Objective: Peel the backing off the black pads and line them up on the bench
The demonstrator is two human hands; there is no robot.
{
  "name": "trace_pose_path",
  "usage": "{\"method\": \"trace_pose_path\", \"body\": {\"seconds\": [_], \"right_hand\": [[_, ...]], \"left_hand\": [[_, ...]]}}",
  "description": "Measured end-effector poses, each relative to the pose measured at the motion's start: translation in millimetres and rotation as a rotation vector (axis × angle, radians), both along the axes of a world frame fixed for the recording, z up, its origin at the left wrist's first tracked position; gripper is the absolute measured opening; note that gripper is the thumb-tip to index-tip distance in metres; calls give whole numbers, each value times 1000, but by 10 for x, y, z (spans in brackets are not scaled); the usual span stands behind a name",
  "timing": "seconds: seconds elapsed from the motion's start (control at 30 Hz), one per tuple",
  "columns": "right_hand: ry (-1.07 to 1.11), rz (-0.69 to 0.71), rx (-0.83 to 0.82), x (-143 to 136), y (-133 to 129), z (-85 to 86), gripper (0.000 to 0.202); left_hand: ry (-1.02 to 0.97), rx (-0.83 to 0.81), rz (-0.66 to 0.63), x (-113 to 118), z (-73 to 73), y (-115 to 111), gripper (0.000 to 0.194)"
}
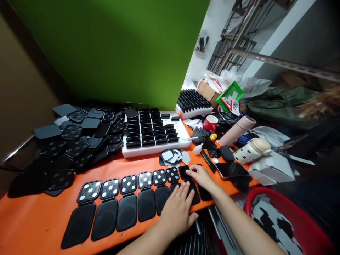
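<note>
A row of hinged black cases lies unfolded along the front of the orange table. Their upper square panels, such as the dotted panel (145,180), carry white round dots; the lower black pads (106,219) are plain. My left hand (177,209) lies flat over the pads near the right end, fingers stretched out. Just beyond it, my right hand (200,176) has its thumb and fingertips pinched together at the edge of a plain black square panel (183,172). Anything between those fingertips is too small to make out. Behind the row sits a pile of grey-white peeled pieces (174,157).
A heap of black cases (77,141) fills the left rear. Black pieces stand in rows in a white foam tray (156,150). To the right are a red mug (210,124), a pink bottle (236,131), a phone (231,170) and a red basin (249,198) of scraps.
</note>
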State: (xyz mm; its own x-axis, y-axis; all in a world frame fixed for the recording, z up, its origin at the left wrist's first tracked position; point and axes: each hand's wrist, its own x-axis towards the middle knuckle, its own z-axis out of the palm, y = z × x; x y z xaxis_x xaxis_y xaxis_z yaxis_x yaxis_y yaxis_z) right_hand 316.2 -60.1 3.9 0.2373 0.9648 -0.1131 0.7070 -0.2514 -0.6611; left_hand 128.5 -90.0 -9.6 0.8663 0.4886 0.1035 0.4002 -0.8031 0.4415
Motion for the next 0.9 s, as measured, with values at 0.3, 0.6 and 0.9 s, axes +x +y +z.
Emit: {"method": "trace_pose_path", "body": {"seconds": [0.3, 0.6, 0.9], "right_hand": [[37, 17, -14, -9, 1, 7, 28], [-83, -9, -73, -51, 56, 26, 29], [-244, 50, -154, -20, 110, 89, 29]], "left_hand": [[0, -12, 0, -1, 8, 2, 65], [-6, -10, 7, 2, 7, 3, 65], [-18, -8, 15, 0, -20, -2, 65]]}}
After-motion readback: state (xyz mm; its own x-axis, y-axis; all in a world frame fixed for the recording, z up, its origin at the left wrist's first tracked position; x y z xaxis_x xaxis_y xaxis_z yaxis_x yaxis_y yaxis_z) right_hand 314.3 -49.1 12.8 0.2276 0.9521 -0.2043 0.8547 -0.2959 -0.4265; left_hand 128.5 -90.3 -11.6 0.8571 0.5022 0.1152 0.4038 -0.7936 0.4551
